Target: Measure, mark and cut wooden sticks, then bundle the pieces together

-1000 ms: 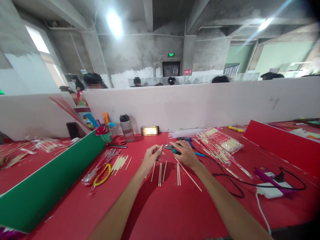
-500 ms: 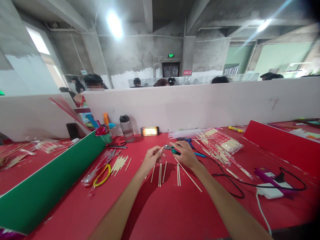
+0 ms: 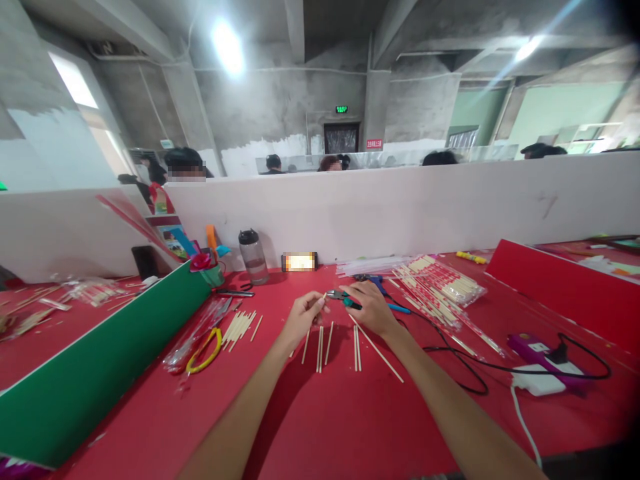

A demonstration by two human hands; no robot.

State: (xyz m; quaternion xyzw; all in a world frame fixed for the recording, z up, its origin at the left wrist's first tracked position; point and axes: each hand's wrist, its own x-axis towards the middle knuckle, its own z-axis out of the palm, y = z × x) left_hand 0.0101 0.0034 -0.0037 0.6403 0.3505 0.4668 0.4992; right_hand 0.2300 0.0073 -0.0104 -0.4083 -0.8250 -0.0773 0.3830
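Observation:
My left hand [image 3: 308, 313] pinches a thin wooden stick [image 3: 325, 298], whose tip shows between thumb and fingers. My right hand [image 3: 370, 307] is closed around green-handled pliers [image 3: 352, 303], their metal jaws pointing left and meeting the stick's end. Whether the jaws bite into the stick I cannot tell. On the red table [image 3: 320, 427] below both hands lie several loose sticks [image 3: 320, 350], roughly lengthwise, with one longer slanted stick [image 3: 377, 350] under my right wrist. A cluster of short cut sticks [image 3: 240, 328] lies to the left.
Yellow-handled scissors [image 3: 205, 360] lie near the green divider [image 3: 110, 353]. A water bottle [image 3: 253, 259] and a phone [image 3: 299, 261] stand by the white partition [image 3: 400, 207]. At right are packed sticks [image 3: 450, 283], a blue glue gun [image 3: 376, 283], black cables and a purple power strip [image 3: 545, 357].
Both hands, the stick and the pliers stay in nearly the same place. Only the camera view shifts slightly, and people beyond the partition move a little.

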